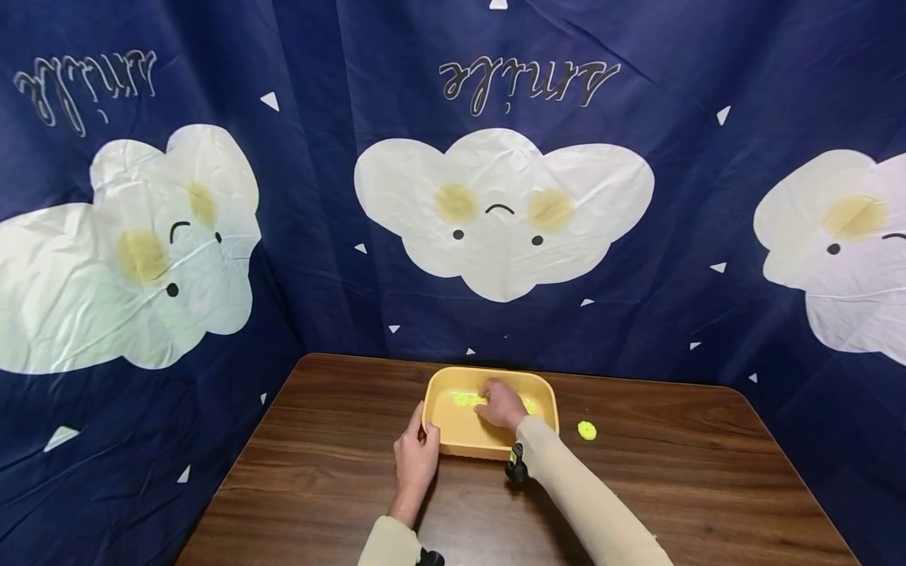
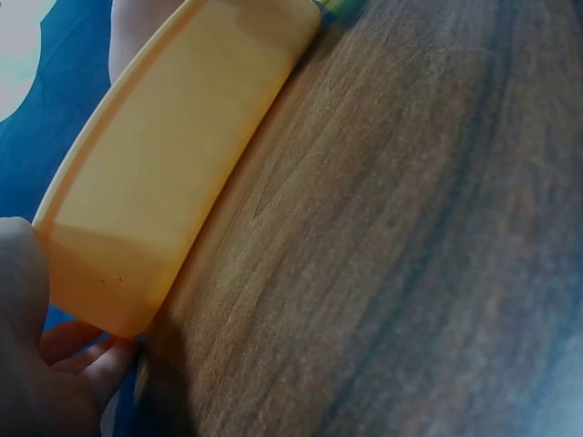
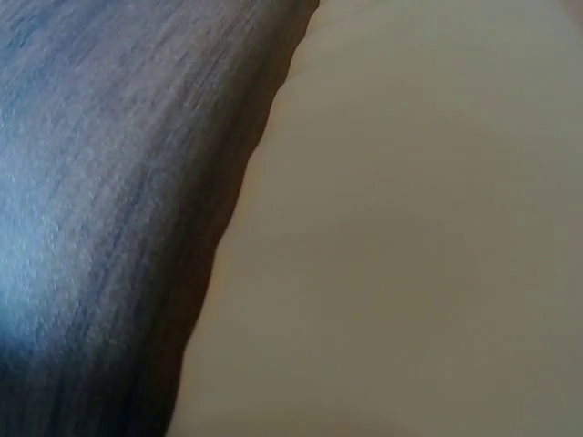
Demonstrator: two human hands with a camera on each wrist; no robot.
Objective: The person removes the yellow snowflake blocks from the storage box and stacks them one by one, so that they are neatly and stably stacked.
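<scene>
A yellow rectangular plastic tray [image 1: 467, 440] stands on the wooden table. My left hand [image 1: 416, 456] grips its near-left corner; in the left wrist view the thumb is at the rim and fingers [image 2: 105, 364] curl under the corner. My right hand [image 1: 504, 405] reaches inside, thumb and forefinger bent around the end of a row of small bright-yellow flower-shaped pieces [image 1: 462, 399]. Whether it pinches one is too small to tell. Another yellow piece [image 1: 529, 406] shows at the right inside the tray. The right wrist view shows mostly the tray's outer wall [image 3: 392, 228], not the fingers.
One round yellow flower-like piece [image 1: 587, 430] lies on the wooden table [image 1: 679, 472], right of the tray. A dark blue curtain [image 1: 318, 236] with white clouds hangs right behind the table and along both sides.
</scene>
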